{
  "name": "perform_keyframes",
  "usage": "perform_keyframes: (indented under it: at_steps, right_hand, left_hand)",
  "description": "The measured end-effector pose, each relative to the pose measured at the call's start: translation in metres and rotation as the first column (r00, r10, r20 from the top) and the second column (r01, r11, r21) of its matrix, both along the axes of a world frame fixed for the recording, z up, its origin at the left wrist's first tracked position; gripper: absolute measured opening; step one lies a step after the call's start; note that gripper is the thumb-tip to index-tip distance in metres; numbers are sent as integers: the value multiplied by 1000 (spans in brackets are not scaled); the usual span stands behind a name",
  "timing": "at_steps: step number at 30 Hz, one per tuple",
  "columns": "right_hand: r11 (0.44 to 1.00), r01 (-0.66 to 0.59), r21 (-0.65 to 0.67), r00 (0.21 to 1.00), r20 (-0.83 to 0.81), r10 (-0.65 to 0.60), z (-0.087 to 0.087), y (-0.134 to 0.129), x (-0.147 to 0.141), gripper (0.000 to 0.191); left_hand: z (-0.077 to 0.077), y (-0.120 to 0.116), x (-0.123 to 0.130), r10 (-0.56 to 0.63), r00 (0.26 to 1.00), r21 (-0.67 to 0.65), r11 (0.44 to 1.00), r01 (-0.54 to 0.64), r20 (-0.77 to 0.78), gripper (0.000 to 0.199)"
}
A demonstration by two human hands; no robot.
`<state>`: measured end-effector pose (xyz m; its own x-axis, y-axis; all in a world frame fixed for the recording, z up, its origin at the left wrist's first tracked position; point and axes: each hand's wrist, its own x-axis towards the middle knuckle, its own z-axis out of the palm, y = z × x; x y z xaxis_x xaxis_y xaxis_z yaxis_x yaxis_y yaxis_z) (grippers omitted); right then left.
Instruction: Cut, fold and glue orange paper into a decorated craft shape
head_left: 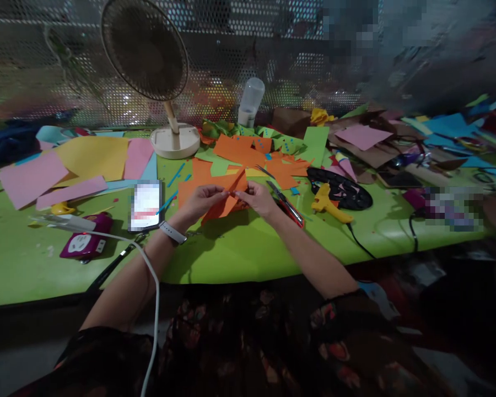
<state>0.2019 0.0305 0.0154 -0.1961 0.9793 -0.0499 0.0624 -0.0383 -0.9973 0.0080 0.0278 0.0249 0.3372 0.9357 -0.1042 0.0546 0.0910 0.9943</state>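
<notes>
An orange sheet of paper (221, 207), folded and creased, is pinched between my two hands just above the table's near part. My left hand (200, 201), with a pale watch band at the wrist, grips its left side with thumb and fingers. On the right side, my right hand (257, 199) pinches the paper close to the left thumb. More orange paper (192, 173) lies behind and under it. Close to my right hand rest scissors (267, 172) and a red-handled cutter knife (289, 209).
A fan (173, 140) stands at the back. On the green table (231, 259) lie a phone (146, 205), a purple box (86, 237), a yellow glue gun (328, 204), a black tray (357, 196) and scattered coloured paper (95, 154). A white cable (155, 298) hangs over my left arm.
</notes>
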Motion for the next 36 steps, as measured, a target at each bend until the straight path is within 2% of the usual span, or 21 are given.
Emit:
perform_keyframes:
  at_steps: [6, 9, 13, 18, 21, 27, 30, 36]
  right_hand:
    - [1000, -6, 23, 999, -32, 7, 1, -3, -2, 33]
    - [999, -35, 23, 999, -11, 35, 4, -6, -2, 31]
    - [998, -19, 54, 999, 30, 18, 5, -9, -1, 32]
    - [984, -23, 179, 997, 80, 9, 6, -16, 2, 57]
    - [956, -76, 284, 993, 110, 46, 11, -21, 8, 50]
    - [904, -179, 387, 934, 357, 32, 18, -22, 16, 30]
    - [873, -199, 445, 937, 348, 36, 19, -19, 18, 21]
    - [803, -219, 555, 962, 260, 82, 7, -6, 23, 18]
  left_hand:
    - [-4, -6, -1, 28, 988, 146, 989, -5, -155, 38]
    - [-3, -10, 1, 12, 982, 151, 988, 16, -186, 41]
    - [-2, -15, 4, -31, 992, 73, 997, 40, -124, 42]
    - [-5, -16, 5, -15, 999, 18, 1000, 14, 29, 41]
    - [-8, -13, 3, 10, 996, -32, 999, -7, 84, 39]
    - [-10, -12, 2, 61, 987, -100, 994, -46, 150, 31]
    - [-10, -13, 2, 56, 988, -135, 990, -36, 144, 26]
    - [-15, -11, 3, 54, 965, -142, 990, -18, 255, 24]
